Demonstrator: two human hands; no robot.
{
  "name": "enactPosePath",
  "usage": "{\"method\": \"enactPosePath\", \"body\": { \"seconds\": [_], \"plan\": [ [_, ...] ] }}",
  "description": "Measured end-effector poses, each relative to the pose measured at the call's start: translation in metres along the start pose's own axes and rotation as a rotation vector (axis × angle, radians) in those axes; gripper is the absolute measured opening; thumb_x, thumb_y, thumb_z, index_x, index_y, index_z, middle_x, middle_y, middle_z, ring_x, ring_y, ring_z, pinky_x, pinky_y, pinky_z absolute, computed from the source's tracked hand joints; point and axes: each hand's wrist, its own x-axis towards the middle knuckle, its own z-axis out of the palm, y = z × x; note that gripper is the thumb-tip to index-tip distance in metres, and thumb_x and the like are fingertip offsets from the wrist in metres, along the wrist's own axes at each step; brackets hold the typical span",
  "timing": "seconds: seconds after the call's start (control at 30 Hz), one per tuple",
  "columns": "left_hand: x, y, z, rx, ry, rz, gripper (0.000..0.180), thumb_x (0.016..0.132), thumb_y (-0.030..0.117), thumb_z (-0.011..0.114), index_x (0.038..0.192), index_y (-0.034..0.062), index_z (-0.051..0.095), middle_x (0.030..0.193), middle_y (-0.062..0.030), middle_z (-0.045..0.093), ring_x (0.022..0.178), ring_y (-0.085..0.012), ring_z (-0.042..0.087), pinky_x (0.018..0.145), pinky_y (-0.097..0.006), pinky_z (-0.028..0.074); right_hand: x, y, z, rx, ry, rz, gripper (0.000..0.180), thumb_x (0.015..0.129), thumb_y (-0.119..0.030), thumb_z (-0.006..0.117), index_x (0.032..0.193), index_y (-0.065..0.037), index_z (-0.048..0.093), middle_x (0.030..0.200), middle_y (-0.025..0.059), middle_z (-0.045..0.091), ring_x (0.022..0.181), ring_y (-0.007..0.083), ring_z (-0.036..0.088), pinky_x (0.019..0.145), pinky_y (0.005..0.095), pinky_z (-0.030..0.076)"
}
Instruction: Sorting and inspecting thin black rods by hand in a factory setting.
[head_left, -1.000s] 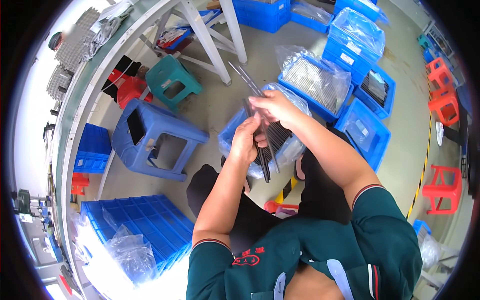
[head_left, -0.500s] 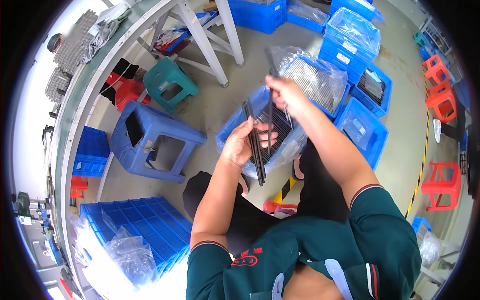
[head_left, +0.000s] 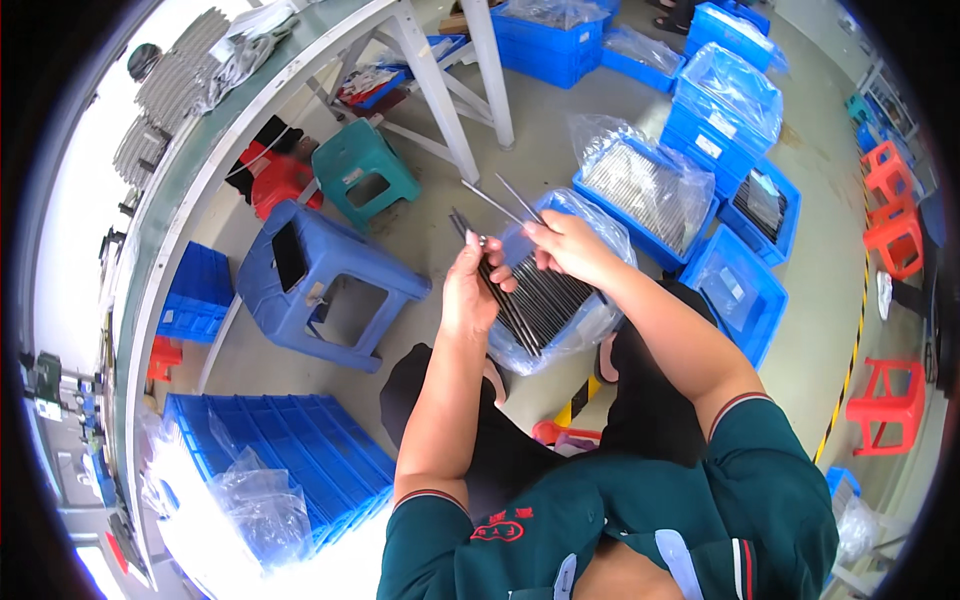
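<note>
Grey floor (head_left: pixel 425 235); left hand (head_left: pixel 470 287) grips rods (head_left: pixel 524 335) toward eleven o'clock, right hand (head_left: pixel 570 246) others toward ten; blue bin (head_left: pixel 516 243) holds more.

Black phone (head_left: pixel 289 256) on blue stool (head_left: pixel 335 252)

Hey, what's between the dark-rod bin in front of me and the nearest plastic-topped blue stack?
In the head view, a blue bin of silvery rods, partly draped in clear plastic, lies between the dark-rod bin and that stack.
</note>
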Motion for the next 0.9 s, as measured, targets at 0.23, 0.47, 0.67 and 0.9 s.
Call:
{"method": "enactPosePath", "body": {
  "seconds": [0.23, 0.47, 0.67, 0.9],
  "plan": [
    [0.006, 0.019, 0.001, -0.1, 0.167, 0.254, 0.031, 0.09, 0.038, 0.053, 0.092, 0.0075, 0.054, 0.07, 0.0014, 0.04, 0.06, -0.0109, 0.037, 0.054, -0.026, 0.034, -0.031, -0.015, 0.003, 0.132, -0.228, 0.159, 0.014, 0.091, -0.017, 0.048, 0.091, -0.004, 0.051, 0.059, 0.0038, 0.054, 0.044, 0.0059, 0.042, 0.04, 0.0202, 0.032],
    [0.007, 0.014, -0.001, -0.11, 0.136, 0.274, 0.03, 0.089, 0.037, 0.055, 0.091, 0.0065, 0.054, 0.071, 0.0006, 0.041, 0.06, -0.0108, 0.037, 0.053, -0.026, 0.035, -0.031, -0.013, 0.011, 0.131, -0.213, 0.226, 0.012, 0.091, -0.018, 0.048, 0.093, -0.006, 0.052, 0.06, 0.0017, 0.051, 0.043, 0.0048, 0.038, 0.038, 0.0195, 0.028],
    [0.005, -0.002, 0.019, 0.03, 0.159, 0.288, 0.028, 0.091, 0.032, 0.054, 0.089, 0.0045, 0.055, 0.066, 0.0011, 0.041, 0.056, -0.0102, 0.038, 0.049, -0.024, 0.035, -0.031, -0.016, 0.018, 0.33, -0.152, 0.29, 0.022, 0.093, -0.019, 0.046, 0.11, -0.005, 0.05, 0.063, 0.0031, 0.05, 0.044, 0.0054, 0.038, 0.037, 0.0189, 0.026],
    [0.0, -0.024, 0.036, 0.198, 0.018, 0.157, 0.031, 0.093, 0.032, 0.047, 0.081, 0.0034, 0.052, 0.05, -0.0031, 0.042, 0.036, -0.0162, 0.039, 0.034, -0.032, 0.038, -0.011, -0.012, 0.018, 0.489, -0.153, 0.187, 0.021, 0.094, -0.022, 0.045, 0.094, -0.002, 0.05, 0.065, 0.0099, 0.058, 0.044, 0.0152, 0.055, 0.039, 0.0256, 0.046]
  ]
}}
